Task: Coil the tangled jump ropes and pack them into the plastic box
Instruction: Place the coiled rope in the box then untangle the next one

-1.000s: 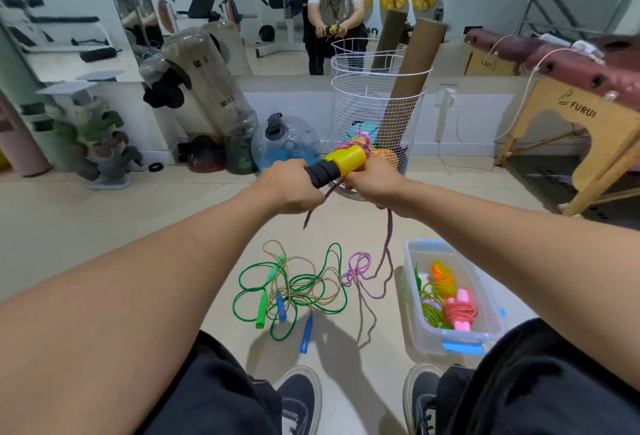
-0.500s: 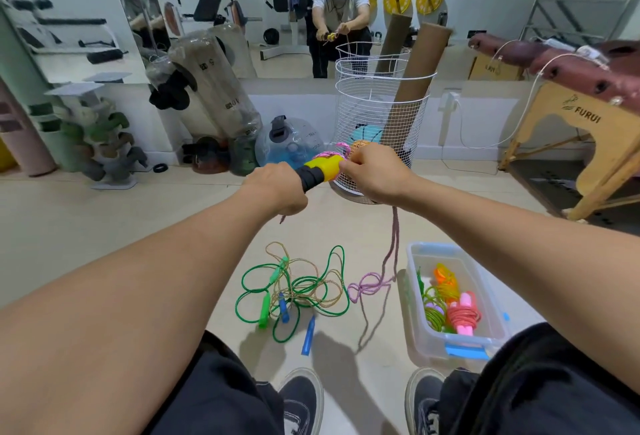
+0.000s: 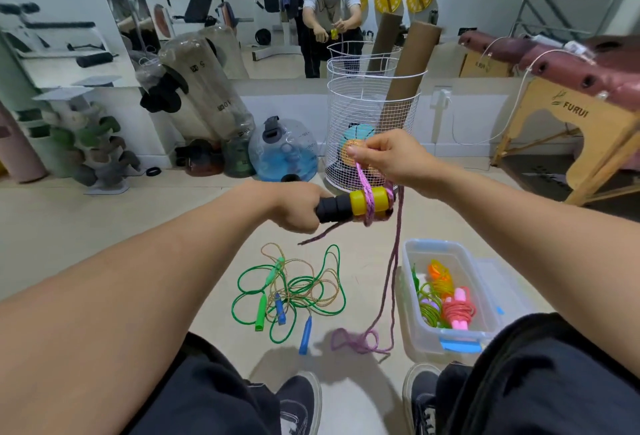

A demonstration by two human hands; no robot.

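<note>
My left hand (image 3: 294, 208) grips the black end of a yellow-and-black jump rope handle (image 3: 353, 208) held level in front of me. A purple braided rope (image 3: 391, 282) is wound around the yellow part. My right hand (image 3: 384, 156) pinches that rope just above the handle and holds it taut. The rest of the rope hangs down to a small heap on the floor. A tangle of green and tan ropes (image 3: 294, 289) with green and blue handles lies on the floor. The clear plastic box (image 3: 485, 299) at right holds coiled orange, green and pink ropes.
A white wire basket (image 3: 372, 112) with cardboard tubes stands behind my hands. A blue water jug (image 3: 284, 150), punching bags and a dumbbell rack line the mirrored wall at left. A wooden massage table (image 3: 588, 116) stands at right. My shoes (image 3: 301, 400) are at the bottom.
The handle has dropped lower and turned level. My right hand has risen above it, drawing the purple rope up over the yellow end; more of the rope has lifted off the floor.
</note>
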